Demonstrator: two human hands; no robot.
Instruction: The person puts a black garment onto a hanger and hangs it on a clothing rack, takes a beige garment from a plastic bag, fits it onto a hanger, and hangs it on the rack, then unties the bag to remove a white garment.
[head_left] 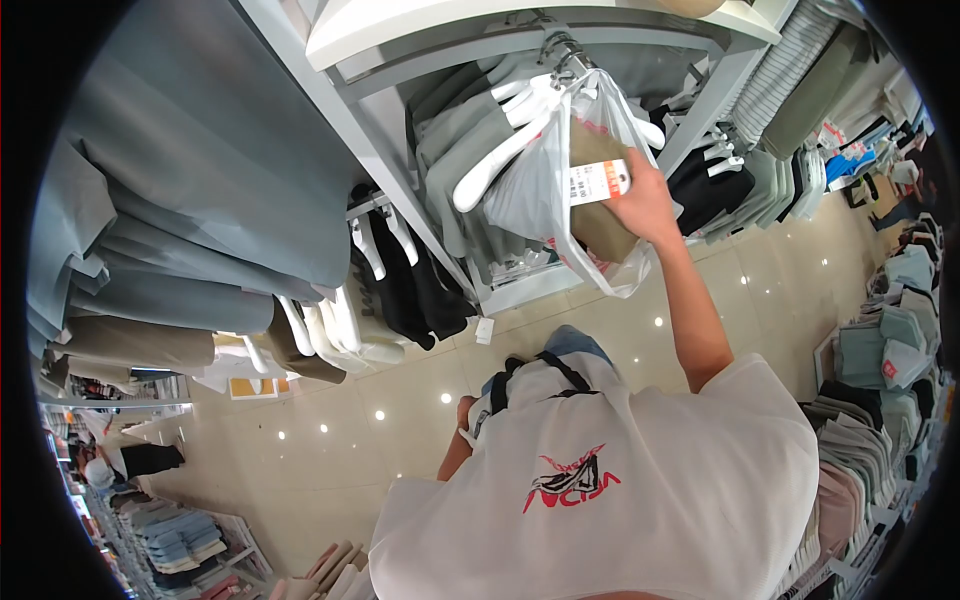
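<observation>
A soft brown folded cloth [605,232] could slip or snag.
Closest is my loose white shirt with red and black print [575,480]. My left hand [466,412] is low by my side; I can't tell if it holds anything. Further out, my right hand [643,195] is curled around the cloth's edge, and the cloth sits in a thin white plastic bag [528,192]. If I pull hard, the bag could stretch or rip. My fingers are at the end of the white and orange tag [592,184], so a tug could bend it. Past that, curved white hangers [500,165] crowd the shiny metal rail [567,55]; if the bag catches one, soft grey clothes [463,135] could fall.
</observation>
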